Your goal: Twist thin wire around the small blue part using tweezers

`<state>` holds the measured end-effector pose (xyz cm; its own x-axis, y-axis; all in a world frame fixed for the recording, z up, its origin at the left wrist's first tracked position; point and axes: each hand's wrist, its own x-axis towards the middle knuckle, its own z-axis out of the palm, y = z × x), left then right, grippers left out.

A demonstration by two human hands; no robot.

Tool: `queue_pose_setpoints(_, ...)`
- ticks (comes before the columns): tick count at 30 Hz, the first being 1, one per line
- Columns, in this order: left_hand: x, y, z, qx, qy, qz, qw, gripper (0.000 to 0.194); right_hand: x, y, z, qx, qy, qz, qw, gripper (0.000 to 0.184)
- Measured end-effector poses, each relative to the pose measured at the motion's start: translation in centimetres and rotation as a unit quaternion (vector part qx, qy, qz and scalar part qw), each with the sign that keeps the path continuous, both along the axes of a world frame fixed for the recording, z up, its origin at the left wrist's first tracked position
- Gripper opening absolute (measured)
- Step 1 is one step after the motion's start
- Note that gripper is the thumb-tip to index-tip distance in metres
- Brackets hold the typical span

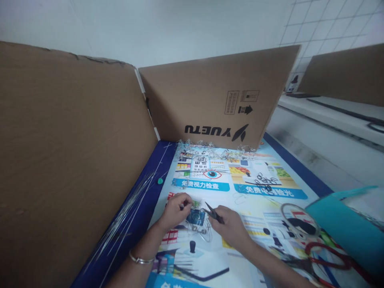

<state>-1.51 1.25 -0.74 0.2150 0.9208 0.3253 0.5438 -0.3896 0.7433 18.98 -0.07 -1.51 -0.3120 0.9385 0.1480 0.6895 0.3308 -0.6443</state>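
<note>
My right hand (229, 228) is closed around small dark pliers (212, 212), whose pointed jaws aim up and left. Across from it, my left hand (177, 209) pinches something too fine to make out; a bracelet circles that wrist. Between the hands lies or hangs a small piece of thin looped wire with clear and silvery beads (198, 230), close to the plier tips. Whether the jaws touch it I cannot tell.
Cardboard panels (216, 96) stand at the left and back. Long thin wires (129, 216) and a green lump (160, 181) lie left. Clear wire pieces (207, 152) line the back, with black loops (263, 182) nearby. Red-handled scissors (330, 246), a round clear dish (283, 212) and a teal container (342, 224) are right.
</note>
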Motion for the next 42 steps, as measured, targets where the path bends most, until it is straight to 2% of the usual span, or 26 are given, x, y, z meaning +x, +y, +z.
queue_pose_setpoints(5,-0.2,0.3,-0.1,-0.077,-0.065,0.019,0.995,0.008,0.0,-0.2,-0.2,0.004,0.024,0.004,1.000,0.023)
queue_pose_setpoints(12,-0.5,0.7,-0.6,-0.114,-0.135,0.010,0.984,0.003,-0.1,-0.3,-0.1,0.026,0.045,0.010,0.999,0.022)
queue_pose_setpoints(18,-0.6,0.4,-0.4,-0.115,-0.181,-0.013,0.977,0.007,0.0,-0.7,0.2,0.064,0.067,0.024,0.995,0.022)
queue_pose_setpoints(27,-0.6,0.5,-0.3,-0.075,-0.205,-0.034,0.975,0.008,0.3,-0.7,0.1,0.113,0.077,0.049,0.989,0.019)
queue_pose_setpoints(32,-0.4,0.3,0.3,-0.065,-0.204,-0.035,0.976,0.010,0.3,-0.9,-0.1,0.139,0.088,0.072,0.984,0.010)
queue_pose_setpoints(42,-0.3,0.2,0.7,-0.043,-0.182,-0.032,0.982,0.008,0.3,-0.9,0.6,0.166,0.078,0.089,0.979,0.007)
